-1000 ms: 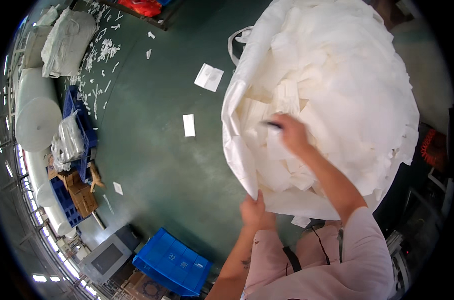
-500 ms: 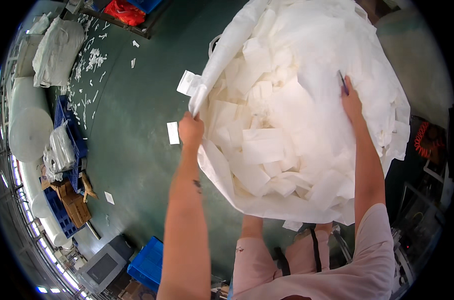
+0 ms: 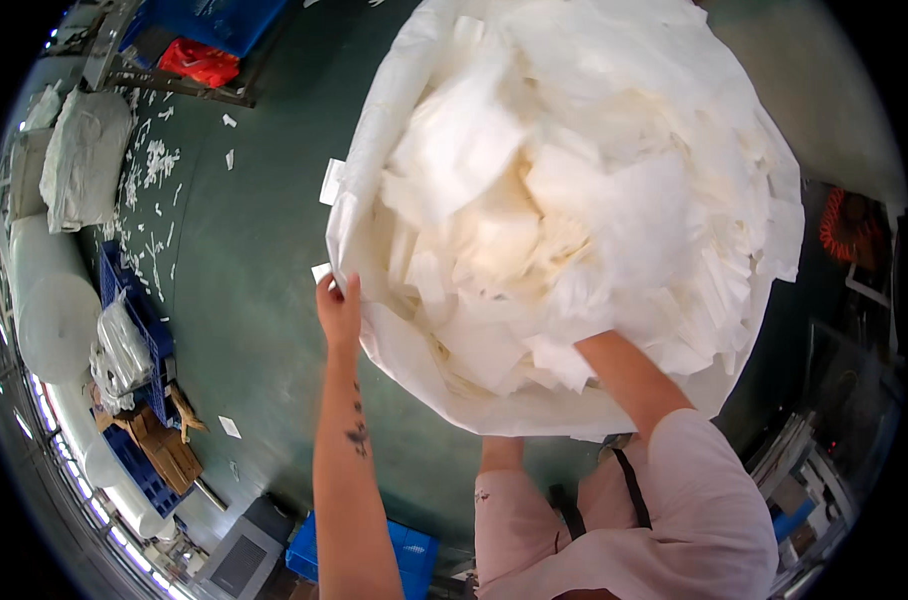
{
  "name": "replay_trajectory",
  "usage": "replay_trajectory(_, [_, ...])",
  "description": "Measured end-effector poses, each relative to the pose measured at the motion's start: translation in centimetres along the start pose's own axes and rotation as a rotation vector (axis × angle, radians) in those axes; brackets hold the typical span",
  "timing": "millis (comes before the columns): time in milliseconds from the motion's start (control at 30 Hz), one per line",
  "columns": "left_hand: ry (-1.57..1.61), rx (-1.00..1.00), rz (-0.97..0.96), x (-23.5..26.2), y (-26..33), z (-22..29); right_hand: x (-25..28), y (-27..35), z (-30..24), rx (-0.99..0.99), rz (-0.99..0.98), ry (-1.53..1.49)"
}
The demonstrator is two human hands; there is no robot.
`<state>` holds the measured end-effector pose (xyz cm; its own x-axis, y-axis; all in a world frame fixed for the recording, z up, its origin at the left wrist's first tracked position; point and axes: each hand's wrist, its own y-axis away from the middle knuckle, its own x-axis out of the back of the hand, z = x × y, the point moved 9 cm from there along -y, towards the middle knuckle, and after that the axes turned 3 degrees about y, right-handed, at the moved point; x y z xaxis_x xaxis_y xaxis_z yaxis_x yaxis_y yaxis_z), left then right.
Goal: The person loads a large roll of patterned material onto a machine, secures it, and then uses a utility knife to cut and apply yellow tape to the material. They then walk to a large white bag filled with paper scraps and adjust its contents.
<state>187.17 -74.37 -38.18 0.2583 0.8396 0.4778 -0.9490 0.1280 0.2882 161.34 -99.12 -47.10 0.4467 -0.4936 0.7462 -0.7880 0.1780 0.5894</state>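
A large white sack [image 3: 414, 365] stands open on the green floor, heaped with white sheet scraps [image 3: 564, 210]. My left hand [image 3: 340, 308] grips the sack's rim at its left side. My right forearm [image 3: 624, 375] goes down into the pile of scraps, and my right hand is buried there, hidden from view.
Blue crates [image 3: 124, 300] with white bags and cardboard sit at the left. Big white rolls [image 3: 49, 320] and a stuffed white bag [image 3: 79, 160] lie along the left edge. A blue crate [image 3: 399, 555] is near my feet. Small white scraps [image 3: 149, 165] litter the floor.
My left hand has slid down along the sack's rim. My right hand, earlier on top of the pile at the far side, has plunged into the scraps near me.
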Motion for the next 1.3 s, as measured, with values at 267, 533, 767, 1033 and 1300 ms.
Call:
replay_trajectory(267, [0.431,0.784,-0.11,-5.3,29.2,-4.9,-6.4,4.3,-5.2,0.125,-0.156,0.019])
replay_trajectory(533, [0.455,0.884,-0.108,-9.6,33.0,-7.1,-0.3,15.6,-7.4,0.343,-0.017,0.193])
replay_trajectory(767, [0.504,0.772,-0.028,-9.7,32.9,-8.4,14.5,18.6,-1.2,0.109,-0.326,-0.014])
replay_trajectory(1033, [0.462,0.903,-0.191,-12.8,36.7,-11.4,3.9,6.5,-8.4,0.185,0.074,-0.16])
replay_trajectory(1300, [0.132,0.522,-0.347,-9.4,37.6,-4.8,-17.3,5.0,-5.1,-0.058,-0.344,-0.279])
